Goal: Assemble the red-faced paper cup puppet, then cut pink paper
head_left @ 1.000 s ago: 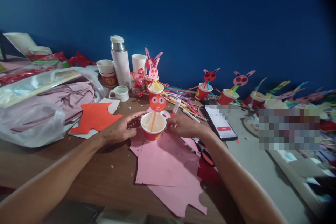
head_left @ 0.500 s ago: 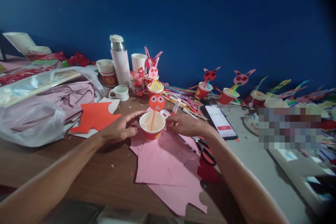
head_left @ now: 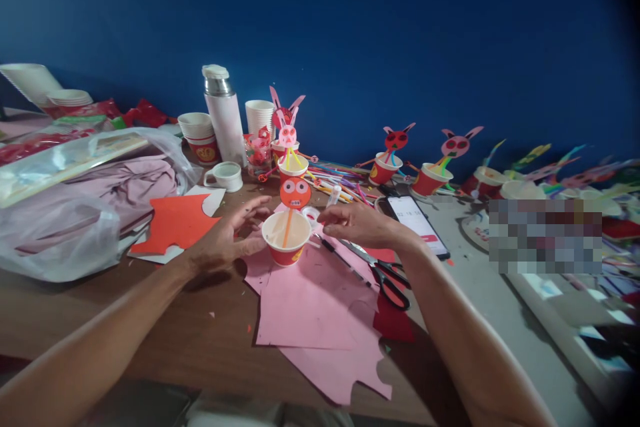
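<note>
A red and white paper cup stands on pink paper sheets, and an orange round face with googly eyes rises on an orange stick inside it. My left hand is beside the cup's left rim, fingers apart, holding nothing. To the right of the cup and a little above the paper is my right hand, its fingers loosely bent and spread, with nothing seen between them. Black-handled scissors and a dark pen lie below my right hand.
Finished cup figures, including a red one, stand along the wall. Behind are coloured sticks, a flask, a mug and stacked cups. A phone lies at right; a plastic bag and orange paper at left.
My right hand has lifted away from the cup's right side, uncovering more of the pen and scissors. My left hand's fingers have spread and risen slightly. The view has shifted a little.
</note>
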{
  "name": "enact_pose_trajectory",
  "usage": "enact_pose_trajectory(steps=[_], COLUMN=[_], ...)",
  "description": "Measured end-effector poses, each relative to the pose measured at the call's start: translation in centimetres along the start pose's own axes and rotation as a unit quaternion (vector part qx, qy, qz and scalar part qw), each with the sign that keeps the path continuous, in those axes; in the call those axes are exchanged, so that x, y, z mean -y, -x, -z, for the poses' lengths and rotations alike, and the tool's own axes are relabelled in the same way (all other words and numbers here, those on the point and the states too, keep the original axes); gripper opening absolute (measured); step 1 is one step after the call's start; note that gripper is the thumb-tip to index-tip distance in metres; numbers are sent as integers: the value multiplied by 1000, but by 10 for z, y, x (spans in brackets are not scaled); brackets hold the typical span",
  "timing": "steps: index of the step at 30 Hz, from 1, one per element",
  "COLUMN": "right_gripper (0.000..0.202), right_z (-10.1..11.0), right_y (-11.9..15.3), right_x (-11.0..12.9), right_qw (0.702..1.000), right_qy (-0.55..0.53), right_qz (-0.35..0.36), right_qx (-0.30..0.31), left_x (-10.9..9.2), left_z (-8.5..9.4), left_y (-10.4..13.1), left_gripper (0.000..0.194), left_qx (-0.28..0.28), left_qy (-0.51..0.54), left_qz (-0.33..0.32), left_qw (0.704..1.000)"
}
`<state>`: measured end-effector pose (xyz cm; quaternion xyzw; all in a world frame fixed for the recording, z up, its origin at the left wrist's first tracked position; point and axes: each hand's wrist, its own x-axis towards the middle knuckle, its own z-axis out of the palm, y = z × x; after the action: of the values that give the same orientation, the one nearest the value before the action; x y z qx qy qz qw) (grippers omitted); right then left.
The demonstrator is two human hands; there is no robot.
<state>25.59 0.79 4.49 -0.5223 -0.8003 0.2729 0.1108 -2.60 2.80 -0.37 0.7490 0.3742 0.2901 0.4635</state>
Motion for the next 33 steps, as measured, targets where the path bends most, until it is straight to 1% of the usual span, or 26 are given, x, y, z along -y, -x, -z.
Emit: enact_pose_trajectory(steps=[2, 5, 9, 11, 15, 18, 20, 23, 26, 28, 31, 33], right_gripper=[29, 28, 29, 28, 27, 28, 28, 29, 30, 30, 30, 30], right_z=[0, -1, 0, 0, 0, -1, -1, 1, 2, 2, 2, 2], right_y=[1, 1, 1, 1, 1, 1, 1, 1, 2, 2, 2, 2], right_x=[2, 4, 5, 5, 5, 4, 4, 3, 3, 4, 5, 5], right_qw=[1000, 1000, 1000, 1000, 1000, 1000, 1000, 1000, 1000, 999, 999, 999], right_qy=[1, 0, -6, -7, 1, 1, 7, 16, 15, 17, 22, 23], right_qz=[-1, 2, 11, 12, 18, 21, 19, 19, 20, 19, 23, 28], right_qx=[-2, 3, 9, 8, 12, 13, 11, 9, 17, 19, 18, 20], left_x=[-2, -5, -13, -17, -24, -26, -26, -27, -24, -17, -3, 6], left_z=[0, -3, -12, -17, -24, -28, -28, -22, -9, 1, 13, 18], left_y=[0, 1, 0, -1, -2, -2, -2, -1, -3, -5, -10, -14], left_gripper=[79, 89, 100, 99, 90, 84, 83, 87, 87, 91, 97, 99], left_qx=[12, 11, -1, -6, -23, -41, -55, -94, -148, -177, -192, -198], left_qy=[-16, -48, -80, -82, -63, -53, -46, -46, -71, -87, -80, -68], left_qz=[-12, -25, -15, -25, -59, -50, -41, -33, -34, -42, -47, -43], left_qw=[1000, 998, 997, 996, 996, 997, 997, 994, 986, 979, 977, 977])
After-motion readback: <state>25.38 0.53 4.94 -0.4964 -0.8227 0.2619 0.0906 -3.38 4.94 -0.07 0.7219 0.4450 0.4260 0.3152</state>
